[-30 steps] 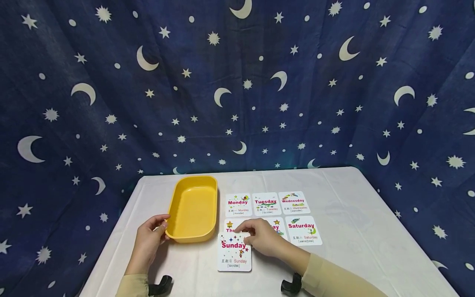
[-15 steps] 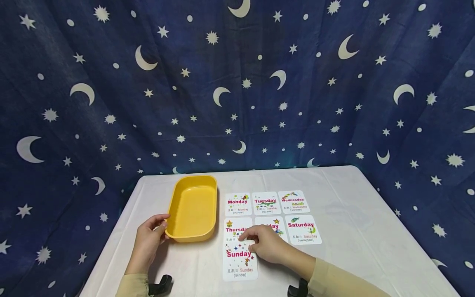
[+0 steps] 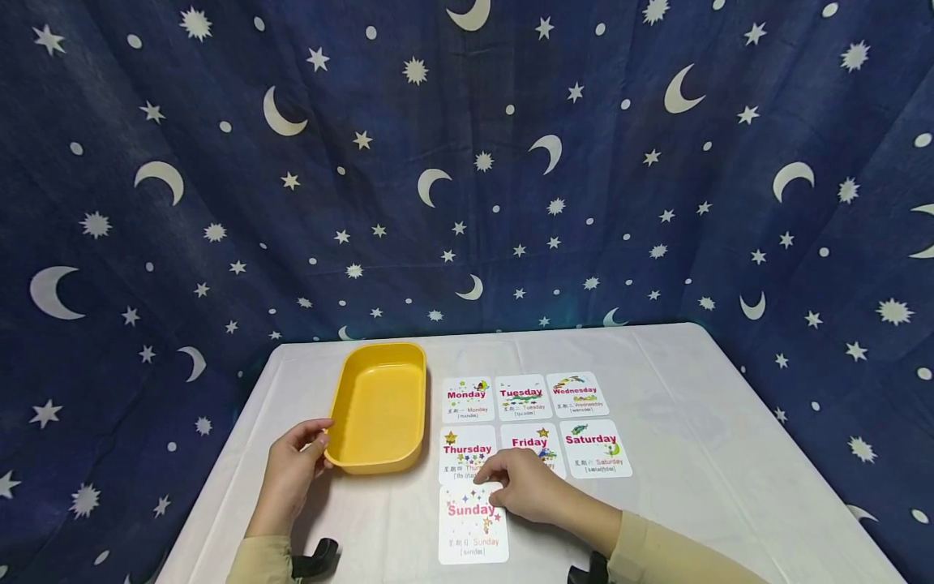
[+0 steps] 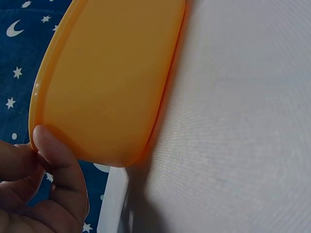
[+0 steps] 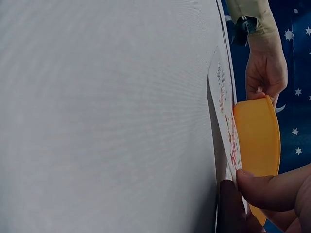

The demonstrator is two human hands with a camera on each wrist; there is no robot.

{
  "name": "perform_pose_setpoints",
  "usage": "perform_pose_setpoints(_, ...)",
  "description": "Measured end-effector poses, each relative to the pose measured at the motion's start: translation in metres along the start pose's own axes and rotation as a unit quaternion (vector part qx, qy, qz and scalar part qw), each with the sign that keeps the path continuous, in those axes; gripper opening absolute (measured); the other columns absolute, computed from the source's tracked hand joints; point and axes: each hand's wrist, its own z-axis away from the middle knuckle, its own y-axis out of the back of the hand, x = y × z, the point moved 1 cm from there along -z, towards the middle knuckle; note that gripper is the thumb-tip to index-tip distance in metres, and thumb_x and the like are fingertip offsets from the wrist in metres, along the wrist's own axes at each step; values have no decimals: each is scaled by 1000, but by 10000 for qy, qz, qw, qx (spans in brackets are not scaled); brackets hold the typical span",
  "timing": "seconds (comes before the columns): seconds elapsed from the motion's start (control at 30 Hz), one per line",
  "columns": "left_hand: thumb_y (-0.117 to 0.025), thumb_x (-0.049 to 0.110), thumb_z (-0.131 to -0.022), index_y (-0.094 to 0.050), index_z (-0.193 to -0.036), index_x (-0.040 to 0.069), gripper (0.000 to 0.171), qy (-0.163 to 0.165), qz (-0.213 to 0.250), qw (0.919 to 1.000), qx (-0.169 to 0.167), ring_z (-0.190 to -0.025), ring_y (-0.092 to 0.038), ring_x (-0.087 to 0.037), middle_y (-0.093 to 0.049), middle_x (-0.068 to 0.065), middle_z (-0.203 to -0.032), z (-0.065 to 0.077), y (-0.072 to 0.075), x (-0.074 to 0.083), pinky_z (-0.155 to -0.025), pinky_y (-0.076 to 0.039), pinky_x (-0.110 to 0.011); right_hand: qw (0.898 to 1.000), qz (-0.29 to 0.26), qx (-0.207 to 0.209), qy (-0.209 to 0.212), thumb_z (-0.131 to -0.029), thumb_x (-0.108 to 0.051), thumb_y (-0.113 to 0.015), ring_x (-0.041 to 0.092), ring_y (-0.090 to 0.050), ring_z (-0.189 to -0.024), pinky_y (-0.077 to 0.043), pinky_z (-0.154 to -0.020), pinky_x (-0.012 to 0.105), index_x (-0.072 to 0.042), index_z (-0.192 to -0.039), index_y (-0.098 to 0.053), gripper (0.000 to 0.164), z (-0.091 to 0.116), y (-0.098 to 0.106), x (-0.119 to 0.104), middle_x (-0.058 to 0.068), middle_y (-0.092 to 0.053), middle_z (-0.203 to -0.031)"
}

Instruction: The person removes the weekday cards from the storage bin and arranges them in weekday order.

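My left hand pinches the near left corner of a yellow plastic tray between thumb and fingers; the left wrist view shows the thumb over its rim. My right hand pinches the upper right corner of the Sunday card, whose printed face is up. In the right wrist view the card is tilted, one end off the white cloth. It lies just below the Thursday card in the head view. The right hand partly covers the Friday card.
The Monday card, Tuesday card and Wednesday card form the far row. The Saturday card ends the nearer row. All lie on a white-clothed table, before a dark blue curtain with moons and stars.
My right hand has brought the Sunday card toward me and slightly right, off the Thursday card it was overlapping. My left hand keeps its hold on the tray.
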Motion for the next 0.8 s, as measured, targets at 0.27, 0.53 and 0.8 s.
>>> perform_pose_setpoints(0.27, -58, 4, -109, -63, -140, -3, 32, -10, -27, 10000, 18, -72, -60, -13, -54, -7, -107, 0, 0, 0, -66, -59, -22, 9995, 290, 70, -44, -78, -4, -91, 3, -53, -77, -45, -68, 22, -20, -97, -83, 26, 0, -2, -3, -11, -67, -87)
perform_pose_setpoints(0.53, -59, 5, -109, -63, -141, -2, 33, 46, -20, 10000, 1, -74, -59, -14, -54, -8, -109, -3, 0, -2, -66, -59, -21, 9981, 582, 145, -130, -79, -9, -92, 3, -53, -76, -46, -67, 21, -20, -98, -85, 24, 0, -3, -7, -12, -65, -85)
perform_pose_setpoints(0.8, -60, 4, -109, -62, -142, -3, 34, 85, 48, 9999, -36, -73, -59, -15, -54, -8, -108, -3, 0, -1, -65, -59, -22, 9973, 678, 270, -72, -77, -12, -94, 1, -54, -77, -48, -70, 21, -19, -100, -84, 26, 3, -2, -7, -10, -65, -86)
